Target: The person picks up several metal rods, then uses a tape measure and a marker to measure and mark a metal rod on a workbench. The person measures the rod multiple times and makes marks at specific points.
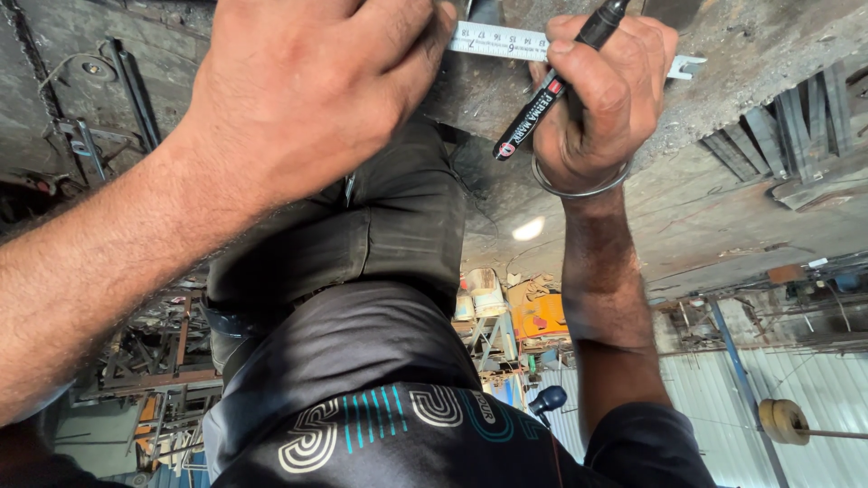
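My left hand (pixel 303 86) fills the upper left, knuckles toward the camera, its fingertips pressing a white measuring tape (pixel 500 42) onto a rough grey metal surface (pixel 759 45). The tape runs right to its metal end hook (pixel 687 65). My right hand (pixel 606 95) rests on the tape near that end and holds a black marker pen (pixel 551 86), which slants down to the left. A thin metal bangle (pixel 579 188) circles the right wrist. The tape under both hands is hidden.
My dark trousers (pixel 380 226) and dark printed shirt (pixel 380 425) fill the centre. Steel bars (pixel 796 136) lie at the right and a metal frame (pixel 99 99) at the upper left. Workshop clutter, an orange object (pixel 540 316) and corrugated sheeting (pixel 723 398) show lower down.
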